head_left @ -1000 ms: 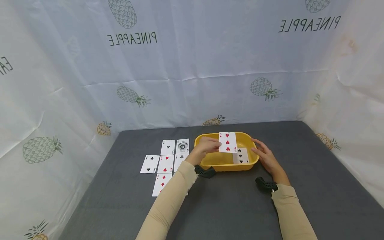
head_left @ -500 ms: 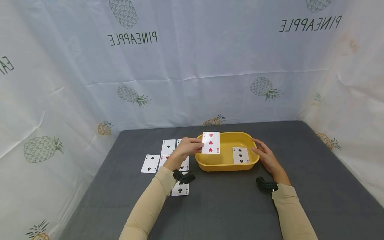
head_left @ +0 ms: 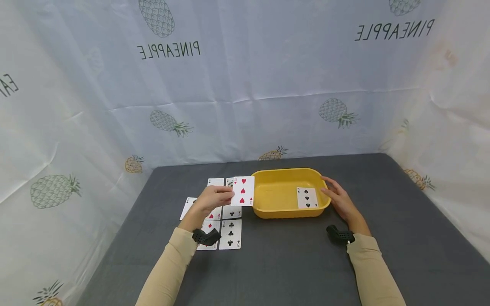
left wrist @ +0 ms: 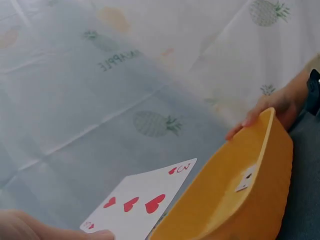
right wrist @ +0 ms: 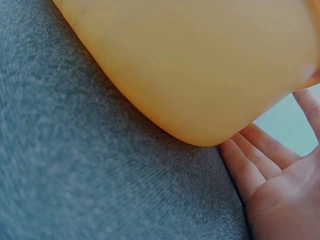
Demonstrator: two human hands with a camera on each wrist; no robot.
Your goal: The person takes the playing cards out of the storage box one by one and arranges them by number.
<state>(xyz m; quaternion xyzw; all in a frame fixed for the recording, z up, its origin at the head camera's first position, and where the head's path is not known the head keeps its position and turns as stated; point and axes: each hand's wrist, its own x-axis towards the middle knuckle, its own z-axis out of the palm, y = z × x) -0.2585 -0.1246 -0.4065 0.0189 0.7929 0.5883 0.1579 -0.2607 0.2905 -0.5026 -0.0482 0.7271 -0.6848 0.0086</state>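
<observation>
My left hand (head_left: 212, 199) pinches a three of hearts (head_left: 243, 191) by its left edge. The card is held face up above the table, just left of a yellow plastic basin (head_left: 273, 213), and overlaps laid-out cards in the head view. On the basin's right end rests my right hand (head_left: 340, 201), thumb over the rim and other fingers along the outside wall. Inside the basin lies a three of spades (head_left: 307, 198). In the left wrist view, the three of hearts (left wrist: 131, 204) stands beside the basin wall (left wrist: 272, 180).
Face-up cards lie in rows left of the basin, several partly covered by the left hand and wrist. A three of clubs (head_left: 230, 234) is the nearest, beside a three of diamonds (head_left: 209, 226). A pineapple-print curtain (head_left: 245, 127) hangs behind the dark grey table (head_left: 283, 263).
My left hand has carried the three of hearts leftward, from over the basin to beside it, above the laid-out cards. The right hand and basin stay put.
</observation>
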